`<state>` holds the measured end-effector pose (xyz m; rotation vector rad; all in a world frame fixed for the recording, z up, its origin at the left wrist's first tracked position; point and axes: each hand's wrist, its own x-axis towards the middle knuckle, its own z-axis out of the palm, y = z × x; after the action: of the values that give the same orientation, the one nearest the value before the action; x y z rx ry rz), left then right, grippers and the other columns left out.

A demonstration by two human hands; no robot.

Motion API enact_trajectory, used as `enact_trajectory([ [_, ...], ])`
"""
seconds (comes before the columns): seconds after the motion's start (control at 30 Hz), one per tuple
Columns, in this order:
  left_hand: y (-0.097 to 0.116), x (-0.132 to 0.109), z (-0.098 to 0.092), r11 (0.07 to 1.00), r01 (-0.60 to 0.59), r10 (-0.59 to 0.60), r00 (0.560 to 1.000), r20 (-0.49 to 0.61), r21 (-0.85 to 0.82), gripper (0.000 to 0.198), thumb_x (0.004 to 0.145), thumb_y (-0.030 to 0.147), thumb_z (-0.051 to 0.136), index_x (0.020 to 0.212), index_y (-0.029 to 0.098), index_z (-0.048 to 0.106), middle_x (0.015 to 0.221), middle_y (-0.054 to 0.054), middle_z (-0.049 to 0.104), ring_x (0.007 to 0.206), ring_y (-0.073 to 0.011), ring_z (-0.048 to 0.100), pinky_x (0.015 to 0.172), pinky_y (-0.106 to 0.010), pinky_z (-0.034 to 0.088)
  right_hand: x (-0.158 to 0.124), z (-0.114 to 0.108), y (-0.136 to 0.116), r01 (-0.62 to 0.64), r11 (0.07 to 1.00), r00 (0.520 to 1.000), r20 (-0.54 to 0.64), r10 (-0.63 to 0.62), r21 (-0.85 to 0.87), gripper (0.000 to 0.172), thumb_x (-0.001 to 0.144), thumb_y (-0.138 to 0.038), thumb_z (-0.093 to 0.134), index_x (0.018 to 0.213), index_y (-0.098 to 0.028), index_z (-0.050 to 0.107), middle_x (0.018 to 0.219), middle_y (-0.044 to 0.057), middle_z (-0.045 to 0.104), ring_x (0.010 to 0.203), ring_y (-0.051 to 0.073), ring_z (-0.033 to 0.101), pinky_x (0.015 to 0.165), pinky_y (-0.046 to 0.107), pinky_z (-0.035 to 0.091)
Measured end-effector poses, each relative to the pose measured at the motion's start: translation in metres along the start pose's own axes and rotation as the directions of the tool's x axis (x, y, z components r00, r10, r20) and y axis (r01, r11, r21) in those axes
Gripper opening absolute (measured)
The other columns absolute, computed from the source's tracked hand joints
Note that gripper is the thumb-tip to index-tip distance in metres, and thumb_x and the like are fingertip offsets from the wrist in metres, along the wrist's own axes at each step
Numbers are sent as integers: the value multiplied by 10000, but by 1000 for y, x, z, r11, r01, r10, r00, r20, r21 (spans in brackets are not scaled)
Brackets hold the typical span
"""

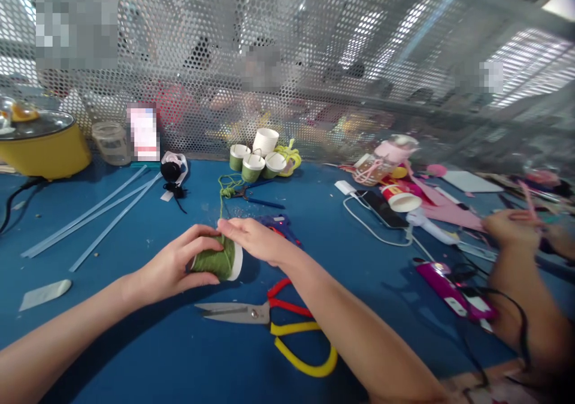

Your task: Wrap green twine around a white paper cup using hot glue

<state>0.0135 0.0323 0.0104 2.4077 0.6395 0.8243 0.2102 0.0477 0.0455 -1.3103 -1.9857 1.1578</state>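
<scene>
My left hand [182, 257] is wrapped round a white paper cup [236, 261] lying on its side, its wall covered in green yarn [209, 265]. Over the top of the cup, my right hand [251, 236] pinches the green strand with its fingertips. From there the strand runs away from me to a loose tangle of green yarn [230, 185]. Scissors [256, 313] with red and yellow handles lie spread just below the cup. Behind my right hand a dark blue glue gun [281, 225] is partly hidden.
Small green-wrapped cups [253, 167] and pliers [256, 199] are at the back. Pale blue strips [108, 212] and a yellow electric pot [45, 146] are left. To the right lie a phone [384, 208] with a cable, a purple power strip [449, 290] and a co-worker's hand [512, 230].
</scene>
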Motion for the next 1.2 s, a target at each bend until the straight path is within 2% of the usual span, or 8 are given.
enact_trajectory([
  [0.07,1,1,-1,1000,-7,7,1000,-6,0,327,825,290,594,1107,206,449,1195,-104,443,1096,-217,487,897,-327,439,3,6,2,-43,995,999,-10,44,89,309,797,-437,526,758,-151,634,734,31,623,697,156,558,642,276,421],
  [0.17,1,2,-3,1000,11,-11,1000,-15,-9,328,823,281,598,1110,207,457,1194,-102,450,1089,-213,493,897,-323,436,4,7,6,-49,981,987,-140,76,185,208,741,-358,600,738,-150,606,698,3,589,637,123,518,621,255,401],
  [0.33,0,2,-3,991,79,-84,995,-45,-104,355,799,306,626,1100,199,472,1103,-84,520,1050,-221,510,890,-337,427,0,-4,4,21,983,954,-297,34,183,230,741,-382,589,679,-167,539,625,-31,518,566,99,449,583,243,372],
  [0.47,1,3,-3,971,171,-179,983,-32,-165,381,793,354,620,1108,191,480,1034,-65,559,931,-207,553,819,-322,451,-2,-13,0,57,986,931,-364,4,155,223,758,-375,567,686,-168,527,639,-25,520,571,98,446,580,241,372],
  [0.6,3,3,-3,964,194,-198,980,0,-181,381,789,374,617,1096,190,487,1020,-65,570,908,-209,560,796,-319,456,-1,-15,3,56,993,930,-366,-15,103,225,766,-371,557,678,-168,517,624,-27,509,560,97,438,570,241,369],
  [0.8,4,2,-3,979,111,-110,994,18,-172,391,791,342,632,1115,201,465,1089,-88,543,1000,-224,531,857,-341,437,0,-14,5,32,999,947,-319,-21,30,229,784,-369,530,675,-169,511,617,-30,499,541,93,414,544,233,354],
  [1.2,9,2,-4,993,-26,19,998,-60,-115,398,794,328,639,1133,201,472,1158,-123,507,1070,-235,509,891,-375,444,-2,-9,7,-10,1000,970,-244,10,1,238,778,-358,536,649,-159,521,568,-36,478,519,88,385,507,226,303],
])
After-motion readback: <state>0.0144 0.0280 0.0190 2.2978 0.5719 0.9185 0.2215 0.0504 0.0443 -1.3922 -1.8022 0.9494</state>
